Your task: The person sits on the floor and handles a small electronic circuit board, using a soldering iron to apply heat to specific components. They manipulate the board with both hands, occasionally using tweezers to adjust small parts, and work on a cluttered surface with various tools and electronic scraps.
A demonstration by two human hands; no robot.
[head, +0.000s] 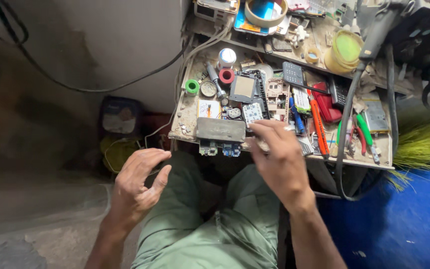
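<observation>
Grey flat slab (221, 129) beside right hand (277, 154), fingers apart, empty; left hand (138, 182) open: grip slab edges, avoid circuit boards (220, 148).

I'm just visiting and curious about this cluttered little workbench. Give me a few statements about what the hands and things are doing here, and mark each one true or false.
1. The right hand reaches onto the front edge of the workbench. True.
2. The left hand grips the orange cutter. False: the orange cutter lies on the bench to the right of the right hand; the left hand hovers open off the bench, above the knee.
3. A green roll of tape sits near the bench's left edge. True.
4. The person wears blue trousers. False: the trousers are green.
5. A grey flat block lies at the front of the bench. True.
</observation>
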